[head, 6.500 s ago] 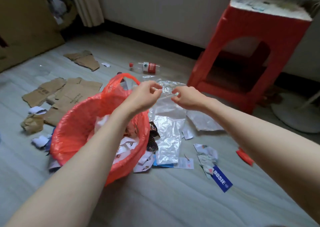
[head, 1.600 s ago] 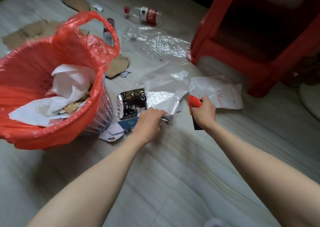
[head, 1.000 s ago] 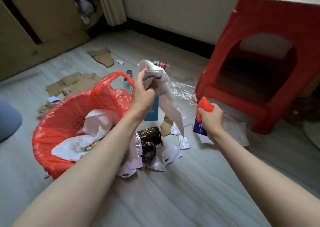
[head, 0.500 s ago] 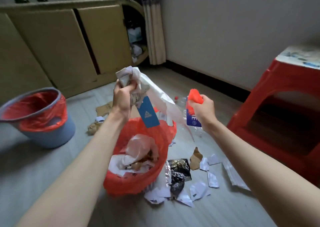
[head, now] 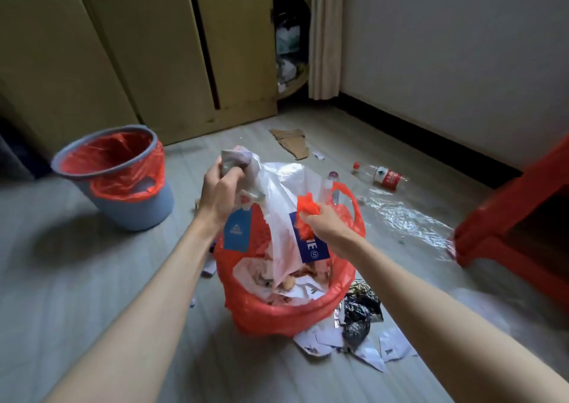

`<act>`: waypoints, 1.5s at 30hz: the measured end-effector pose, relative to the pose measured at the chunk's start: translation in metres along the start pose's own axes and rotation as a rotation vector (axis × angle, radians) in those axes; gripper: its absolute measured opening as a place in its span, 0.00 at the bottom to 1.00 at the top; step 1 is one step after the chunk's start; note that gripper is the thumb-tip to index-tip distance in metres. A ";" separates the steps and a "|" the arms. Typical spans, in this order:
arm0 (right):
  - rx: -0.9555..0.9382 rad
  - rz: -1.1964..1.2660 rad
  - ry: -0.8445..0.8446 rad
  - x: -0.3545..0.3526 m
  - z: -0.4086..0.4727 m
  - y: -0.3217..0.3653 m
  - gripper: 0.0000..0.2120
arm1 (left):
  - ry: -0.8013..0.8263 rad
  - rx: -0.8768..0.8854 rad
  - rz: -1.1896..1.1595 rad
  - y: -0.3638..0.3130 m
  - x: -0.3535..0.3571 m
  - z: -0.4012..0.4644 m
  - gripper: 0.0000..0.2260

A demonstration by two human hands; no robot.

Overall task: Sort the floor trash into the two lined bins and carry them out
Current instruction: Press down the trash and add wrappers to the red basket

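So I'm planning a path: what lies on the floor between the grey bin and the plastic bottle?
In the head view, torn cardboard lies between the grey bin and the bottle, and the raised left hand with its plastic hides part of that stretch.

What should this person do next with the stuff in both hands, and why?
Probably lower and let go. The left hand grips a bundle of plastic and paper, the right hand a red scrap and blue tag, both held right above the red-lined basket, already part full.
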State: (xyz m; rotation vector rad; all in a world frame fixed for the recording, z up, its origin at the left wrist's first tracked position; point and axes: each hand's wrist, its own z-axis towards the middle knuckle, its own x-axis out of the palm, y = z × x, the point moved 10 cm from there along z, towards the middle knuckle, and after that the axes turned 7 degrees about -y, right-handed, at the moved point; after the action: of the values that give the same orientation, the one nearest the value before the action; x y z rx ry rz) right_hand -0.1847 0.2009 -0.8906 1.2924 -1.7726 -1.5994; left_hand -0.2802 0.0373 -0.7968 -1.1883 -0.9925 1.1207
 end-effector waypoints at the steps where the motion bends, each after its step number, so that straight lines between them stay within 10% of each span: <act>1: 0.012 -0.019 -0.010 0.001 0.002 -0.006 0.12 | 0.019 0.028 0.067 0.005 0.002 0.000 0.09; 16: -0.048 -0.120 -0.330 -0.067 0.027 -0.016 0.10 | 0.581 0.082 1.064 0.170 0.107 -0.025 0.14; 29: -0.260 -0.416 -0.253 -0.016 0.059 0.014 0.06 | 0.940 0.085 1.249 0.205 0.105 -0.073 0.14; 37: -0.257 -0.566 -0.086 0.027 0.084 0.013 0.13 | 0.815 0.290 1.103 0.155 0.081 -0.053 0.19; 42: -0.211 -0.560 -0.044 0.029 0.077 -0.006 0.13 | 0.151 0.611 0.939 0.093 0.045 -0.025 0.14; 45: -0.227 -0.608 0.007 0.030 0.067 -0.015 0.10 | 0.037 0.581 0.962 0.083 0.040 -0.005 0.22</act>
State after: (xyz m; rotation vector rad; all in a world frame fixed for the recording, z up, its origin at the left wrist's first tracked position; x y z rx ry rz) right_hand -0.2475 0.2130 -0.9295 1.8213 -1.1968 -2.0269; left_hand -0.2786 0.0775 -0.8792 -1.1864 0.0373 1.9481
